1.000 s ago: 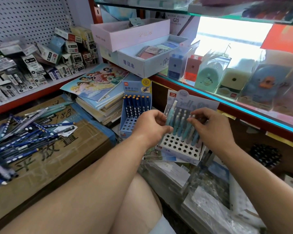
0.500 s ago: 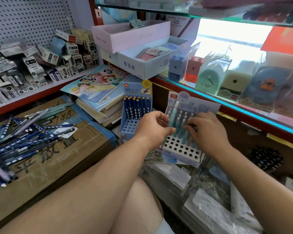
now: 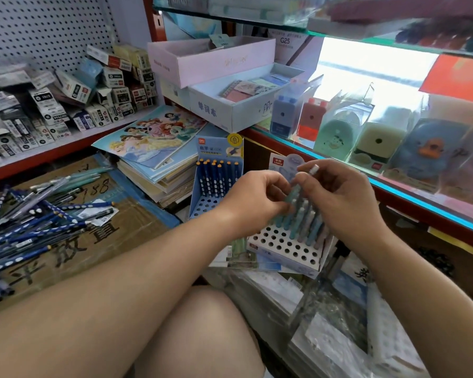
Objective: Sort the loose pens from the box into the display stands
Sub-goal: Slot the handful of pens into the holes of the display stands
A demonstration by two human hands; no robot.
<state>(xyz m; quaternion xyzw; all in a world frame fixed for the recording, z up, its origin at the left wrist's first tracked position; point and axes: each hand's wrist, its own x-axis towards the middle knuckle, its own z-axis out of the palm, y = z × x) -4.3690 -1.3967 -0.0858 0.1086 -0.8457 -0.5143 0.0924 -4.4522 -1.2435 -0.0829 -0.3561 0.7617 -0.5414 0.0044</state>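
Left hand and right hand both pinched 1 slim teal plastic pen: seemingly light, stiff, slick; best held mid-barrel.

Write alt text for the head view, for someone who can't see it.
The left hand and right hand pinch one teal pen above the white display stand, which is partly filled with pastel pens. Left of it a blue stand holds dark blue pens; loose pens lie piled on a cardboard box at left.
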